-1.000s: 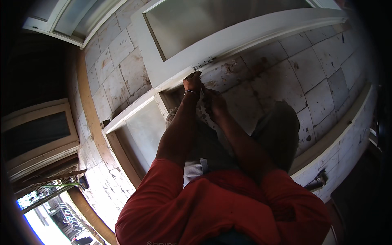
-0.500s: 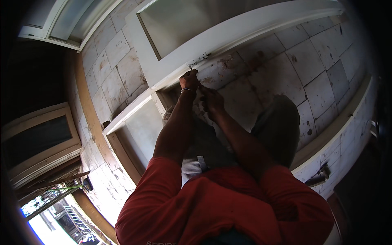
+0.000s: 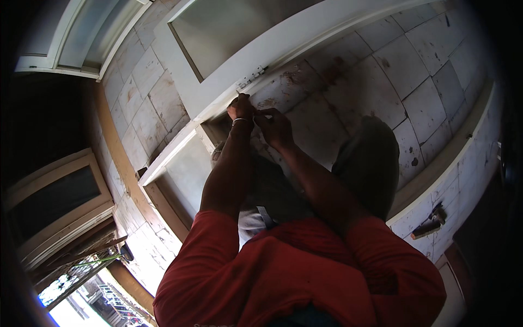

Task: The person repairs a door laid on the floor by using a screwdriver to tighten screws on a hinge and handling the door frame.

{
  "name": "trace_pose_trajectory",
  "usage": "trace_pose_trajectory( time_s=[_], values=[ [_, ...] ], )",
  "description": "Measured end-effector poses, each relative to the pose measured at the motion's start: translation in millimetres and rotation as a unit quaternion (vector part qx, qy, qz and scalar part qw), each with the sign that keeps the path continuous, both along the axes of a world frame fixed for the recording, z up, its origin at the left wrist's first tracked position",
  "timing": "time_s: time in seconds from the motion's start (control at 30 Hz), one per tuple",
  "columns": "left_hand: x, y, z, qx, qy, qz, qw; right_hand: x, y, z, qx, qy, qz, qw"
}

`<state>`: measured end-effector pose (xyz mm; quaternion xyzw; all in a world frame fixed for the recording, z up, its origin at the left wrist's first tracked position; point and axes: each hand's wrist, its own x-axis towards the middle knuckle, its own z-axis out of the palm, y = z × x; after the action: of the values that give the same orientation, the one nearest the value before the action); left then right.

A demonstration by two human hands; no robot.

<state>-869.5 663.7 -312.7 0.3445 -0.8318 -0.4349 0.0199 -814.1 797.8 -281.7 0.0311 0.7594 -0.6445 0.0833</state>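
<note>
A white-framed door (image 3: pixel 218 87) with a pale panel (image 3: pixel 229 35) lies ahead of me, and a small metal fitting (image 3: pixel 250 77), like a hinge or bolt, sits on its near edge. My left hand (image 3: pixel 239 108), with a bracelet at the wrist, is closed just below that fitting. A short thin tip shows above its fingers; the rest of the held thing is hidden. Close beside it on the right, my right hand (image 3: pixel 277 131) is bent with fingertips pinched toward the left hand's underside. What lies in its fingers is too dark to make out.
Stained tiles (image 3: pixel 376 82) spread to the right of my hands. Below the door, another pale panel in a wooden frame (image 3: pixel 169 204) stands left of my left forearm. A long ledge (image 3: pixel 447 155) runs along the right. A brush-like object (image 3: pixel 430 226) lies at the lower right.
The whole view has shifted slightly. My right hand has gone from a lower, wrapped grip to a pinch nearer the left hand. My left hand stays by the metal fitting.
</note>
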Motion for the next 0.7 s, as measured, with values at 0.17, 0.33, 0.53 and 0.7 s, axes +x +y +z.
trace_pose_trajectory(
  time_s=[0.17,0.33,0.53,0.7],
  values=[
    [0.6,-9.2,-11.4,-0.037,0.031,-0.069,0.996,-4.6,-0.6,34.2,-0.168,-0.298,-0.036,0.939],
    [-8.7,24.8,25.9,0.106,0.015,0.069,0.992,-14.2,14.4,30.9,-0.167,-0.321,-0.032,0.932],
    [-1.5,-1.8,-1.4,-0.030,0.080,0.038,0.996,-7.2,1.6,30.8,-0.278,-0.384,-0.027,0.880],
    [-3.1,-5.4,2.0,-0.102,0.032,-0.050,0.993,-0.2,-7.8,21.9,-0.203,-0.296,-0.042,0.932]
  ],
)
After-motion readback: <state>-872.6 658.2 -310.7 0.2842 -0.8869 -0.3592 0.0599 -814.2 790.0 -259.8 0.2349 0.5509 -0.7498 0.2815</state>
